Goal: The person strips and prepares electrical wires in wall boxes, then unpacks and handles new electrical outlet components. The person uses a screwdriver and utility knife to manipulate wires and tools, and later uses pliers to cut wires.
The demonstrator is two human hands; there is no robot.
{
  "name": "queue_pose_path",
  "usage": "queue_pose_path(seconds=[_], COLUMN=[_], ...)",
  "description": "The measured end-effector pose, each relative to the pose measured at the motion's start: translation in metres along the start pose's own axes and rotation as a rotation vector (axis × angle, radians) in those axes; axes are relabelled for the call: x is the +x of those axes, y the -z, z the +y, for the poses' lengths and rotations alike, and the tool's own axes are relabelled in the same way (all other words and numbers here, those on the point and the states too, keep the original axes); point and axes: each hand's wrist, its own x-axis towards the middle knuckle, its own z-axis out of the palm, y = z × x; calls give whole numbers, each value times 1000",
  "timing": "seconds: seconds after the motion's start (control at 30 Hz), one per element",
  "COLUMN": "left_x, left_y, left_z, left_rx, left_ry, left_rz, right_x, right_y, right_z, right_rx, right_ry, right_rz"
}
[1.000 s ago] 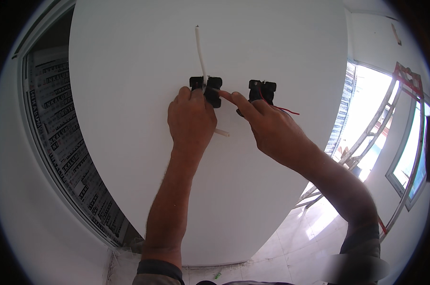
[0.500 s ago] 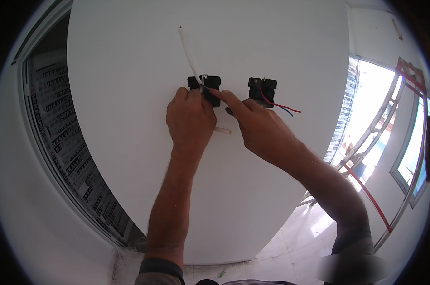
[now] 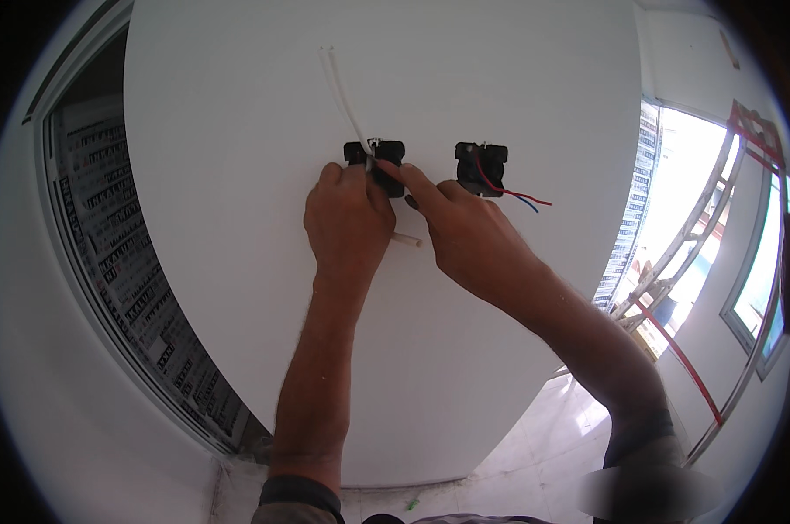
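Observation:
My left hand [image 3: 349, 214] is closed around a white cable at the left black wall box [image 3: 389, 181]. One length of the cable [image 3: 346, 100] rises above the box, its upper part smeared double. A cut white cable end [image 3: 408, 239] sticks out below that hand. My right hand [image 3: 465, 223] grips a small dark-handled tool [image 3: 411, 202], mostly hidden by the fingers. Its index finger stretches to the cable in front of the box, where a greyish tip shows; the tool's exact kind is unclear.
A second black wall box [image 3: 480, 166] sits to the right, with red and blue wires [image 3: 521, 196] hanging out. Both boxes are in a white wall [image 3: 238, 175]. A metal ladder [image 3: 692, 218] stands at the right, and a film-covered door frame [image 3: 124, 227] is at the left.
The upper cable length has shifted slightly left and looks blurred double. My right hand and forearm have moved a little left; my left hand stays nearly in place.

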Motion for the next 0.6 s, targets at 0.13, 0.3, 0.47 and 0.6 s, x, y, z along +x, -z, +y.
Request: queue_pose_path(seconds=[0.13,0.3,0.47,0.6], left_x=[4,1,4,6], left_y=[4,3,6,8], left_z=[-3,0,-3,-1], left_rx=[-16,-12,-56,-55], left_ry=[12,7,-7,9], left_rz=[9,6,11,-20], right_x=[-8,-6,-10,-11], right_y=[6,2,3,4], right_z=[-4,-3,-4,-5], right_rx=[52,34,57,87], right_ry=[-63,-30,-43,-66], right_rz=[-34,-4,-10,-14])
